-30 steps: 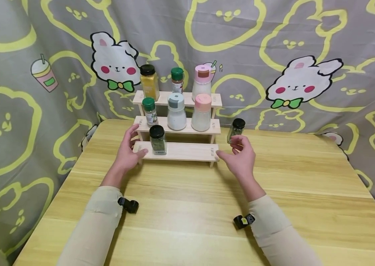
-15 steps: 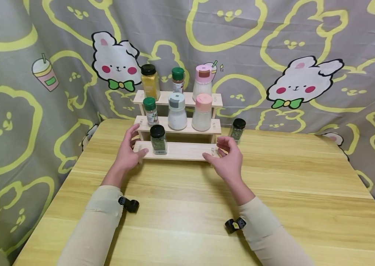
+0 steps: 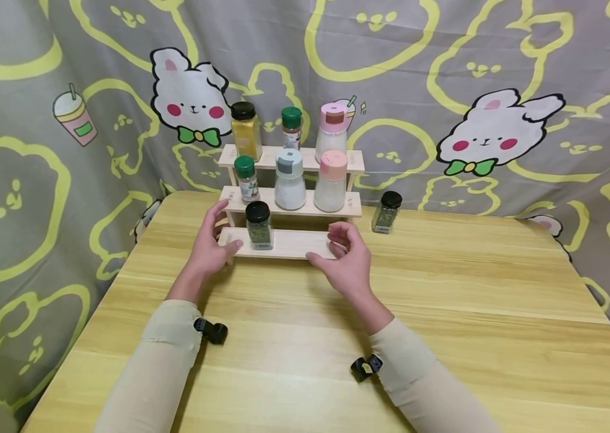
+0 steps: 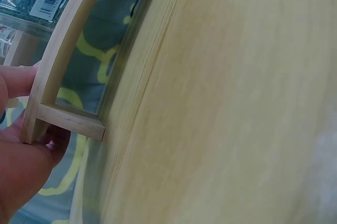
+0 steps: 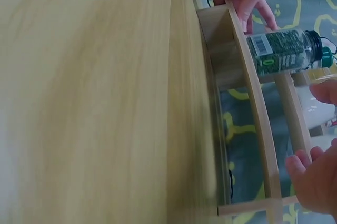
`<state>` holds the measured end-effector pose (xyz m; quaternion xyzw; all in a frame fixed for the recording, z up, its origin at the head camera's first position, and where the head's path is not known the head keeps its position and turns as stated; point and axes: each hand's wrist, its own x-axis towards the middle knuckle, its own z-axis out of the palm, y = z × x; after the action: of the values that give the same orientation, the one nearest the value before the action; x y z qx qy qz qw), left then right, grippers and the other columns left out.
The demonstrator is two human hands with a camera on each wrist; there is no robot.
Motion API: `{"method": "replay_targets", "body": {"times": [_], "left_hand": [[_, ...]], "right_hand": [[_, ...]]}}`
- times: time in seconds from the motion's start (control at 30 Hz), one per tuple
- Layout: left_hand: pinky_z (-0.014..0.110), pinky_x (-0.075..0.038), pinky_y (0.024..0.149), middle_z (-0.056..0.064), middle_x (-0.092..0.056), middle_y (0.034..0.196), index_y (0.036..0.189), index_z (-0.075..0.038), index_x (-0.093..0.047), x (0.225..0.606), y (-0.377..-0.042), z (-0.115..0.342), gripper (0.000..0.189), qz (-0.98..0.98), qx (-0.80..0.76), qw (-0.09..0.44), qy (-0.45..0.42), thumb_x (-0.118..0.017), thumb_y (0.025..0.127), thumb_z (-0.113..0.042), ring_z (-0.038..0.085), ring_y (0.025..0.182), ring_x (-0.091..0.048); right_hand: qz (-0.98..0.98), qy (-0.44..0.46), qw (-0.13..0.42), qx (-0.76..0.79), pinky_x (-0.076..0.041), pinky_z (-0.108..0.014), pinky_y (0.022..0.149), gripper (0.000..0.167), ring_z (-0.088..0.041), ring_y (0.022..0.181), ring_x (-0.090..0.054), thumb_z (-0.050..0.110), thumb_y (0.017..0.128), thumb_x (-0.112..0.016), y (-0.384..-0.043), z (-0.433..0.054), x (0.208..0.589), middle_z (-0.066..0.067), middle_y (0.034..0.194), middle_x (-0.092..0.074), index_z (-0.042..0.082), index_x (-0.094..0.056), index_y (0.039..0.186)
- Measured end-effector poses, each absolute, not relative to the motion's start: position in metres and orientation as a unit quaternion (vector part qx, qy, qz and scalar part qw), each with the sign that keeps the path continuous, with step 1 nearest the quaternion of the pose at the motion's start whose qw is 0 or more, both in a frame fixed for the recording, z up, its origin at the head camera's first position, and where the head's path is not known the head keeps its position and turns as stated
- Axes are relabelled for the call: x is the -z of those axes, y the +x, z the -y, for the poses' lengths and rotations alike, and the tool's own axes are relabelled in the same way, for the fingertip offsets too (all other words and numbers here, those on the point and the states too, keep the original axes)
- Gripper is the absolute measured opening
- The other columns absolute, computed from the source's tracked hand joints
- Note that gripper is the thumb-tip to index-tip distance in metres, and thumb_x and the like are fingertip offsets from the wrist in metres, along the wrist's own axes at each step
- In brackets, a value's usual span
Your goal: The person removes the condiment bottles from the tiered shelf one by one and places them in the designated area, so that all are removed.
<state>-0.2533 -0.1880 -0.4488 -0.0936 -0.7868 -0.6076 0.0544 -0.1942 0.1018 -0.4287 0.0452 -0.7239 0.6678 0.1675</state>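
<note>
From the head, the left hand [image 3: 209, 243] grips the left end of a wooden rack [image 3: 309, 205]; the right hand [image 3: 349, 261], loosely curved and holding nothing, hides its front right corner. A black-lidded jar [image 3: 260, 228] stands on the rack between them, six bottles [image 3: 290, 192] behind. Another jar [image 3: 386, 215] stands on the table [image 3: 283, 337], right of the rack. At the left wrist, the thumb [image 4: 20, 79] lies over the board. At the right wrist, the right hand's thumb and fingers stand apart.

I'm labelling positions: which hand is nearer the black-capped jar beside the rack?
Right. The right hand is at the right end of the bottom shelf, left of the jar in the head view; the left hand grips the shelf's left end, farther away.
</note>
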Motion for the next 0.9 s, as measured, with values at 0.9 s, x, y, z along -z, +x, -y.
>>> {"method": "replay_targets", "body": {"times": [0.9], "left_hand": [[0.054, -0.028, 0.11, 0.022, -0.027, 0.155, 0.154, -0.006, -0.028, 0.416, -0.233, 0.179, 0.086, 0.778, 0.619, 0.043, -0.099, -0.063, 0.081, 0.024, 0.045, 0.135, -0.034]], "right_hand": [[0.709, 0.074, 0.144, -0.687, -0.05, -0.036, 0.095, 0.067, -0.03, 0.109, -0.059, 0.001, 0.065, -0.092, -0.211, -0.033, 0.43, -0.018, 0.121, -0.06, -0.002, -0.058, 0.123]]}}
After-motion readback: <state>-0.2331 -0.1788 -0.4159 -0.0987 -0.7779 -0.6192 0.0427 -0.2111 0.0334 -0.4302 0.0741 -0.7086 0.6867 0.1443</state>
